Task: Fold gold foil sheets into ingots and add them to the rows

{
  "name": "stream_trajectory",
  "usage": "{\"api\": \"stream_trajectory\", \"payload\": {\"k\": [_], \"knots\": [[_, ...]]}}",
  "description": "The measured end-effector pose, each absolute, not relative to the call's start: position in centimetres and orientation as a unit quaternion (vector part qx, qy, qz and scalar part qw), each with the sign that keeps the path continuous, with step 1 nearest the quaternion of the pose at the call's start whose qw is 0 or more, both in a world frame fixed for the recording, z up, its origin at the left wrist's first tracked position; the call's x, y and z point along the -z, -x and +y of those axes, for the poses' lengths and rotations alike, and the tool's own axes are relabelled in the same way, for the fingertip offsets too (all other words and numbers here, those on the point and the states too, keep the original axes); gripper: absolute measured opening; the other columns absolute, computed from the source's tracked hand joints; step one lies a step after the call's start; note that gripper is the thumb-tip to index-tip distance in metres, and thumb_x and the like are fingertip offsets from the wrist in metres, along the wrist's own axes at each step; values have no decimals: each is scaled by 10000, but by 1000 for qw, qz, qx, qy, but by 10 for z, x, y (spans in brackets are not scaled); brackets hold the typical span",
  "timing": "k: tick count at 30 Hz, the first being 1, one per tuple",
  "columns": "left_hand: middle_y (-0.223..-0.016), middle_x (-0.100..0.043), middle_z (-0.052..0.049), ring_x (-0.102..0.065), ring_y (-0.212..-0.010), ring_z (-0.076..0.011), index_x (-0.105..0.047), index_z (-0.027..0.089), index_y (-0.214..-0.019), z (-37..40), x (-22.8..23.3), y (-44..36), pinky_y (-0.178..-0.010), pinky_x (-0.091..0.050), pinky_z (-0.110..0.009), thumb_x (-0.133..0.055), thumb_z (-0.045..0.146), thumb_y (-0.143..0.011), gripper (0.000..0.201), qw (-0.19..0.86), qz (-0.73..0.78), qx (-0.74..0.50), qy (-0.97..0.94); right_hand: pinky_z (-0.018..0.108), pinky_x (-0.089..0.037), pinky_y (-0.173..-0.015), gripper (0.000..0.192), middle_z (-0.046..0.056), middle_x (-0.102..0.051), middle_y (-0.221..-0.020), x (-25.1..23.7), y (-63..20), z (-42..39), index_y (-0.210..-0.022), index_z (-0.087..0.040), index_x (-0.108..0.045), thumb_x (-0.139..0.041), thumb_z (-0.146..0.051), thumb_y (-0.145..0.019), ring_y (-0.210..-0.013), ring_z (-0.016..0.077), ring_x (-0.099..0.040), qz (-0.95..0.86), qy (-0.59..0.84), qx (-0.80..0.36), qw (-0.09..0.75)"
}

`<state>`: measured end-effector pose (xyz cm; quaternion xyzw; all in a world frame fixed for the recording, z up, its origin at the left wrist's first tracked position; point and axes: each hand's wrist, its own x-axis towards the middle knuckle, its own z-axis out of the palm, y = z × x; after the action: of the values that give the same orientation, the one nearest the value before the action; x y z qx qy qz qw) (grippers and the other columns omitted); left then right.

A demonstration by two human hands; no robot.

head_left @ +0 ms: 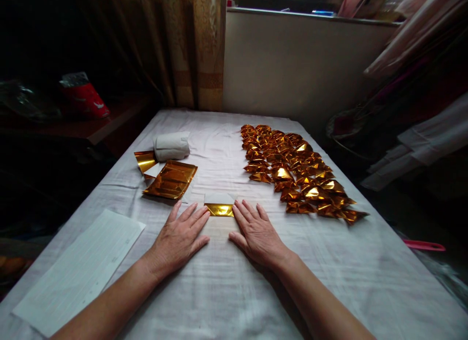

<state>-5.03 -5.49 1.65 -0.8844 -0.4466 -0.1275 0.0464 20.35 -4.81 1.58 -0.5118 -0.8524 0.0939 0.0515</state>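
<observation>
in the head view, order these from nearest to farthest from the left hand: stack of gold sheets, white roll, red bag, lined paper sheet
From the left hand:
1. Stack of gold sheets, just ahead of it, slightly left.
2. Lined paper sheet, to its left on the cloth; close to call with the stack.
3. White roll, beyond the stack.
4. Red bag, far left, off the table.

folded paper [219, 209] gold, white | cloth [329, 262] white | curtain [190, 47] tan, patterned

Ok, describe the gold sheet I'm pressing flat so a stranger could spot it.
On the white-clothed table, look between the left hand and right hand. The gold sheet lies flat there, part-folded with a white flap above, unlike the finished gold folded pieces massed to the right.
</observation>
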Motion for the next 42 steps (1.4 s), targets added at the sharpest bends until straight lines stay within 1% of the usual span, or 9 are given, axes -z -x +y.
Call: {"api": "stream_trajectory", "payload": {"k": [8, 13, 22, 26, 29, 31, 33, 36, 42], "knots": [[-1340, -633, -70, -528, -1276, -303, -610, 229, -1290, -59, -18, 37, -1158, -210, -560, -503, 409, -961, 390, 43, -469, 140, 871, 554, -90, -1211, 667, 114, -301, -1581, -16, -186, -52, -1504, -152, -367, -435, -548, -971, -1486, 288, -216, -881, 462, -42, 91], [-1309, -650, -82, -558, -1237, -309, -617, 223, -1287, -62, -20, 28, -1146, -238, -573, -499, 372, -961, 377, 49, -476, 155, 864, 521, -165, -1206, 639, 98, -326, -1573, -16, -181, -50, -1519, -179, -334, -398, -531, -990, -1466, 247, -282, -884, 452, -90, 74], [-1323, -636, -86, -549, -1232, -308, -622, 208, -1257, -65, -22, 26, -1134, -251, -571, -512, 327, -958, 340, 46, -471, 142, 869, 537, -183, -1190, 631, 123, -296, -1583, -8, -212, -49, -1506, -158, -364, -414, -508, -983, -1472, 271, -264, -845, 529, -65, 49], [-1257, -655, -88, -570, -1180, -286, -633, 217, -1221, -64, -28, 16, -1132, -266, -551, -551, 299, -937, 307, 39, -478, 141, 866, 554, -186, -1177, 635, 143, -324, -1573, -15, -205, -39, -1485, -152, -404, -476, -496, -957, -1462, 302, -278, -840, 538, -39, 57], [-1140, -679, -73, -595, -1094, -269, -654, 234, -1168, -58, -33, 6, -1124, -279, -544, -590, 284, -913, 267, 29, -483, 135, 865, 550, -229, -1154, 571, 150, -364, -1556, -28, -196, -29, -1425, -158, -488, -578, -395, -912, -1433, 327, -317, -839, 536, -12, 94], [-1086, -683, -61, -601, -1049, -259, -665, 244, -1139, -53, -34, 2, -1116, -290, -541, -602, 275, -904, 245, 18, -480, 137, 866, 460, -382, -1060, 397, 110, -518, -1452, -35, -190, -24, -1300, -218, -610, -574, -270, -908, -1300, 290, -480, -839, 530, -27, 119], [-1077, -681, -50, -598, -1050, -251, -676, 252, -1109, -47, -34, 1, -1115, -294, -535, -611, 264, -898, 220, 2, -474, 150, 868, 364, -467, -939, 258, 70, -669, -1235, -36, -185, -21, -1111, -246, -708, -545, -208, -914, -1087, 235, -597, -844, 515, -63, 139], [-1143, -673, -46, -593, -1091, -242, -684, 253, -1065, -38, -31, 6, -1117, -297, -515, -635, 270, -888, 184, -27, -464, 176, 868, 322, -487, -875, 180, 61, -701, -1070, -27, -184, -19, -978, -235, -737, -576, -211, -902, -977, 208, -608, -841, 493, -98, 201], [-1095, -711, -35, -623, -1031, -211, -669, 228, -1048, -24, -25, 19, -1035, -386, -436, -617, 311, -914, 166, -78, -449, 212, 864, 345, -473, -892, 176, 60, -697, -1039, -10, -191, -18, -1003, -228, -724, -593, -222, -885, -973, 205, -602, -820, 468, -133, 302]]}}
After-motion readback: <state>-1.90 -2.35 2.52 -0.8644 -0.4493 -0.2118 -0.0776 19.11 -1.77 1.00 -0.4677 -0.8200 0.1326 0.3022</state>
